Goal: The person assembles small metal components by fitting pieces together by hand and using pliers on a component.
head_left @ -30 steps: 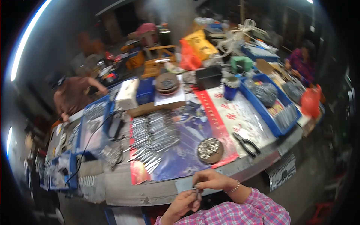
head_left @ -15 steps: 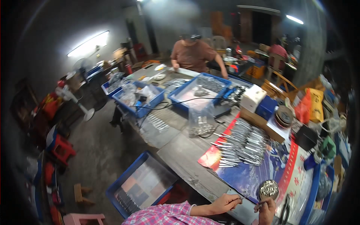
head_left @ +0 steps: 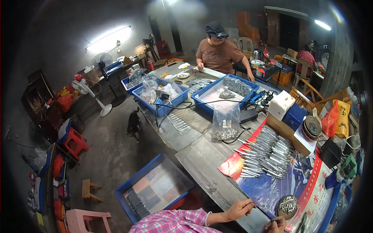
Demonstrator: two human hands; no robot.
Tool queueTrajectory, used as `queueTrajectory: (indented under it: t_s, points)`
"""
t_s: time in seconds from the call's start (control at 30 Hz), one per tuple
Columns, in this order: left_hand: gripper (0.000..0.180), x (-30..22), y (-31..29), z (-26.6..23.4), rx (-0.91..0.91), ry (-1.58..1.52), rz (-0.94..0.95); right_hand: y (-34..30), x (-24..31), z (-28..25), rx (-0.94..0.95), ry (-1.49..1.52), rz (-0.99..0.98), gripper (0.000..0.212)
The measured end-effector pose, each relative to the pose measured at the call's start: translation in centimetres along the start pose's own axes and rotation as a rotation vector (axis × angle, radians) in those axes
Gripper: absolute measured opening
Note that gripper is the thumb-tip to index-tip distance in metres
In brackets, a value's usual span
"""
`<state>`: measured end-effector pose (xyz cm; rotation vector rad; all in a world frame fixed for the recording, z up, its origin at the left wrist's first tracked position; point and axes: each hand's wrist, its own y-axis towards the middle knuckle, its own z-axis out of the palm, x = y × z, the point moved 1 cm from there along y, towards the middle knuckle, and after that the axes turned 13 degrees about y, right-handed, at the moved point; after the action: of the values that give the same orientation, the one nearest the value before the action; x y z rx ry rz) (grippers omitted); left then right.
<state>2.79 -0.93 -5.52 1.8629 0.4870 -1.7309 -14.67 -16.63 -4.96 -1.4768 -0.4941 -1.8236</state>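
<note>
My left hand [head_left: 241, 210] is over the near edge of the table, its thumb and fingers pinched together. Whatever they may hold is too small to make out. Lower in the view, my right hand [head_left: 276, 225] is also closed, cut by the bottom edge, and its grip is unclear. Just beyond it stands a round dish [head_left: 287, 206] heaped with small silver metal pieces. A pair of dark-handled pliers [head_left: 302, 224] lies to the right of the dish. Farther up the table, a large pile of slim silver metal rods [head_left: 268, 151] rests on a printed poster [head_left: 258, 191].
Below the table's left side sits a blue tray [head_left: 155, 186] with dark rods. A clear bag of metal parts [head_left: 225, 126] and another blue tray [head_left: 225, 95] stand farther back. A co-worker [head_left: 219, 52] sits across the table. A dog [head_left: 134, 123] stands on the floor.
The whole view has shifted, so the scene sits farther right and lower. My right hand has drawn back from the dish. The thin piece at my left fingertips no longer shows clearly.
</note>
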Motion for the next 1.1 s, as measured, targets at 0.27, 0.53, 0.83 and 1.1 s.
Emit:
queueTrajectory:
  t_s: [0.27,0.53,0.83,1.1]
  points:
    - [0.022,0.1,0.3,0.0,0.027,0.080,0.035,-0.6,0.7,1.2,-0.029,0.080,0.103,0.006]
    - [0.022,0.1,0.2,0.0,0.025,0.136,0.049,-0.8,0.9,1.7,0.013,0.084,0.108,0.005]
    - [0.020,-0.5,0.1,-0.1,0.067,0.105,0.013,-0.5,0.8,1.5,0.053,0.040,0.100,0.005]
    - [0.021,0.1,-0.1,0.2,0.045,0.086,0.030,-0.8,2.6,2.4,0.090,0.057,0.159,0.002]
